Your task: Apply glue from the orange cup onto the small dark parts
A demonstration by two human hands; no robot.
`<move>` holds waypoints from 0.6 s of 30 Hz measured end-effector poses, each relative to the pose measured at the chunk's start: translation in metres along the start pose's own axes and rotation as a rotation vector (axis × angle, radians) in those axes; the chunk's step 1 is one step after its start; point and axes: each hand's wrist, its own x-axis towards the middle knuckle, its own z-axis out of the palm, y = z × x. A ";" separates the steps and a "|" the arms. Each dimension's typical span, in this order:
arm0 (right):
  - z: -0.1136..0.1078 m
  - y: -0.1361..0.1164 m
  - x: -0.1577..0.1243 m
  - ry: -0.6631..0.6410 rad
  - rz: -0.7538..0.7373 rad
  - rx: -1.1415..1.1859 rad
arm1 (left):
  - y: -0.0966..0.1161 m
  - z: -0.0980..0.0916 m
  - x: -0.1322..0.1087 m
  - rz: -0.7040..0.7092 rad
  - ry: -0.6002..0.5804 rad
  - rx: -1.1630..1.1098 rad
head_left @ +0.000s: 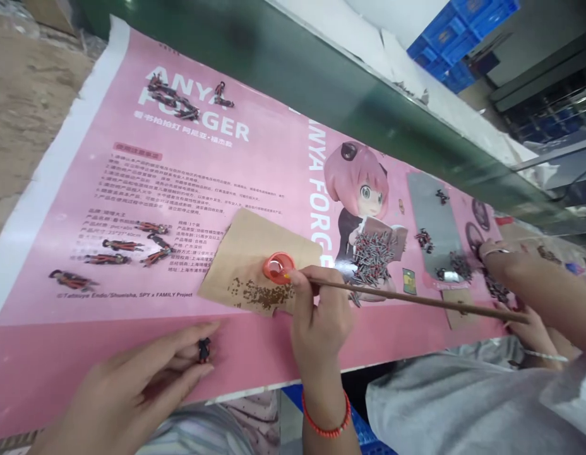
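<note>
My left hand point(132, 385) pinches a small dark figurine part point(204, 349) between thumb and fingers, just above the pink printed sheet point(189, 164). In my right hand point(319, 319) is a thin wooden stick point(416, 300), its tip dipped at a small red cap point(278, 266). The cap sits on a piece of brown cardboard point(248, 253) that also carries a patch of tiny brown beads point(262, 294). A red bracelet point(327, 426) circles my right wrist.
Finished small figures lie on the sheet at left point(120, 249) and near the top point(174, 101). A pile of grey parts point(372, 256) sits right of the cardboard. Another person's hands point(506, 259) work at the right. Blue crates point(458, 38) stand behind a green conveyor belt point(321, 82).
</note>
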 end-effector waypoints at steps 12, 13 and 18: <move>0.007 0.003 -0.002 -0.009 -0.028 0.007 | -0.016 -0.004 -0.001 0.020 -0.008 0.065; 0.007 0.004 -0.002 -0.005 -0.024 0.013 | -0.016 -0.003 -0.001 0.018 -0.007 0.068; -0.008 -0.002 -0.002 0.023 0.043 0.085 | -0.010 0.000 0.000 -0.014 0.033 0.055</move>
